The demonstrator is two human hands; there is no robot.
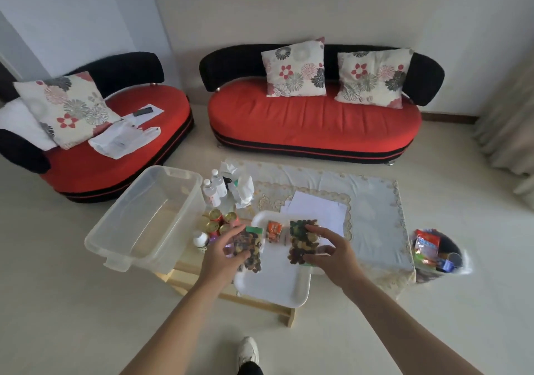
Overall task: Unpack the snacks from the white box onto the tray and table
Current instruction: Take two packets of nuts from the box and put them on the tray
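Note:
The white translucent box [144, 218] stands at the table's left end, nothing visible inside. A white tray [274, 285] lies on the table in front of me. On the tray lie two clear bags of mixed dried fruit and a small orange packet [274, 230] between them. My left hand [224, 254] hovers over the left bag [251, 254], fingers spread and relaxed. My right hand [332, 254] holds the right bag [300, 237] between thumb and fingers. Several small cans [221, 221] and a white bottle [200, 240] stand between box and tray.
Two water bottles [215, 186] and crumpled plastic sit at the table's far left. White paper sheets [318, 210] lie behind the tray on the lace cloth. A bin [439, 254] full of wrappers stands right of the table. Red sofas are beyond.

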